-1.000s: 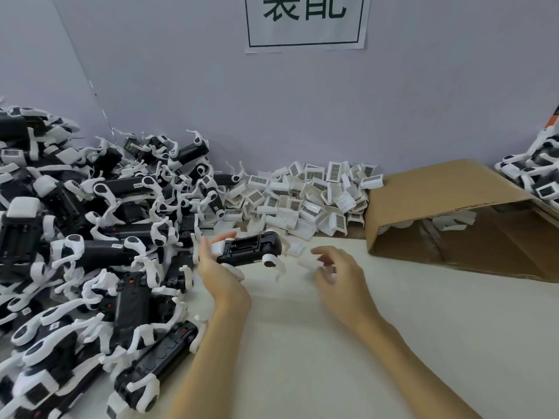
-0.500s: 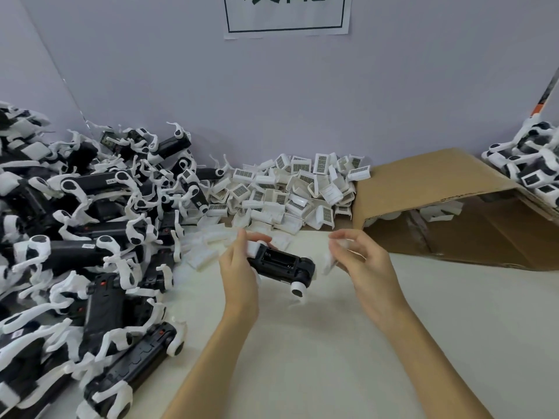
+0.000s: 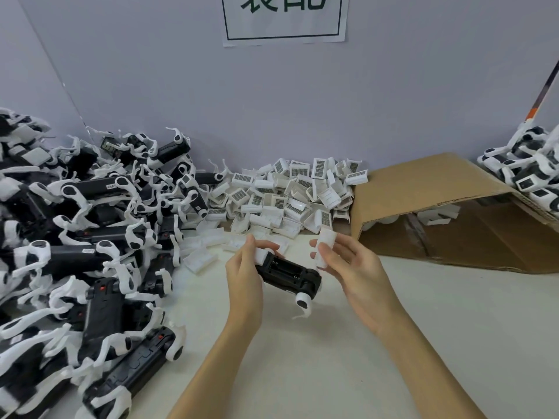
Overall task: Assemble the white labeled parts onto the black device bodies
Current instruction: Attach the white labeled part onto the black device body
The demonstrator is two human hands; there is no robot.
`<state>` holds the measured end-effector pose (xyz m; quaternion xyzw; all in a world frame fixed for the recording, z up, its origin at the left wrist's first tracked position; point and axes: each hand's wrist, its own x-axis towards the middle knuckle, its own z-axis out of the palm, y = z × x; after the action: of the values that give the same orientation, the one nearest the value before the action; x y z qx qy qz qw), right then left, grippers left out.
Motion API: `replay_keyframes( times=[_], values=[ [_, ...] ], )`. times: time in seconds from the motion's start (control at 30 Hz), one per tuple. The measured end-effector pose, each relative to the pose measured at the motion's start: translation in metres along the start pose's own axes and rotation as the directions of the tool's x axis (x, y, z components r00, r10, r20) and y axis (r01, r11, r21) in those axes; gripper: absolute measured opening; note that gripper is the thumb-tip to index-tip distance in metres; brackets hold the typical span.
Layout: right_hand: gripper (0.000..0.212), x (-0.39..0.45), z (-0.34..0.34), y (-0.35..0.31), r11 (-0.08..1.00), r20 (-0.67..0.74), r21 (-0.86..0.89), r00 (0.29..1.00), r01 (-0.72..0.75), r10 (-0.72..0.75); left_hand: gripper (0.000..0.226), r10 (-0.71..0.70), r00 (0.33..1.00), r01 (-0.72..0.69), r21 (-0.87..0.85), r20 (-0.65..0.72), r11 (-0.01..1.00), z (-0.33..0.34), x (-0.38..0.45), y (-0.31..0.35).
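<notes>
The fingers (image 3: 328, 247) of the right hand (image 3: 357, 267) are pinching a white labeled part (image 3: 326, 247) by its edges, holding it upright just beside the free end of the black device body (image 3: 287, 272); this edge grip is probably leaving the part's mating face clear for fitting. The part and the body are not yet touching.

The left hand (image 3: 243, 273) is curling its thumb and fingers round the near end of the body, holding it above the table (image 3: 393, 328) and tilting it so that the open recess in its upper face is pointing toward the head camera. This attitude is presumably presenting the recess to the incoming part. A white wheel-like fitting (image 3: 303, 301) is hanging from the body's lower right end.

Supplies are lying within reach. The heap of loose white parts (image 3: 287, 195), many showing barcode labels, is sitting against the wall directly behind both hands. The pile of black bodies (image 3: 90, 252) is filling the left side of the table. A cardboard box (image 3: 453, 213) is lying open on its side to the right, and further units (image 3: 532, 173) are stacking up at the far right edge; whether those are finished cannot be told.
</notes>
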<state>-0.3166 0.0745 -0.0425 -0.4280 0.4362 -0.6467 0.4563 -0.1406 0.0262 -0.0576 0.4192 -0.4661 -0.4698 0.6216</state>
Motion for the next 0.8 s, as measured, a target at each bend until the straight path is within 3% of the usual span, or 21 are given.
replay_keyframes(
  times=[0.13,0.27,0.43,0.53,0.67,0.8],
  values=[
    [0.035,-0.002,0.002,0.0,0.971,-0.003,-0.219,0.995,0.092,-0.095,0.055,-0.003,1.0,0.002,0.042,0.014,0.999,0.0,-0.001,0.0],
    [0.049,-0.001,-0.006,0.006,0.728,0.043,-0.635,0.952,0.26,-0.302,0.055,-0.002,0.999,0.0,0.046,0.046,0.999,0.001,-0.003,0.0],
    [0.045,-0.004,-0.007,0.003,0.874,0.105,-0.423,0.971,0.239,-0.215,0.053,0.025,0.996,-0.028,0.042,0.084,0.999,0.003,-0.004,0.0],
    [0.044,-0.003,-0.008,0.002,0.9,0.111,-0.37,0.973,0.232,-0.205,0.053,0.023,0.996,-0.027,0.039,0.09,0.999,0.003,-0.005,0.0],
    [0.051,-0.005,-0.006,-0.001,0.775,0.089,-0.575,0.962,0.262,-0.259,0.053,0.03,0.996,-0.035,0.056,0.083,0.998,0.002,-0.005,0.0],
    [0.046,-0.012,0.011,0.002,0.703,0.249,-0.598,0.922,0.386,-0.296,0.053,0.043,0.998,-0.047,0.078,0.046,0.996,0.003,-0.005,-0.002]
  ],
)
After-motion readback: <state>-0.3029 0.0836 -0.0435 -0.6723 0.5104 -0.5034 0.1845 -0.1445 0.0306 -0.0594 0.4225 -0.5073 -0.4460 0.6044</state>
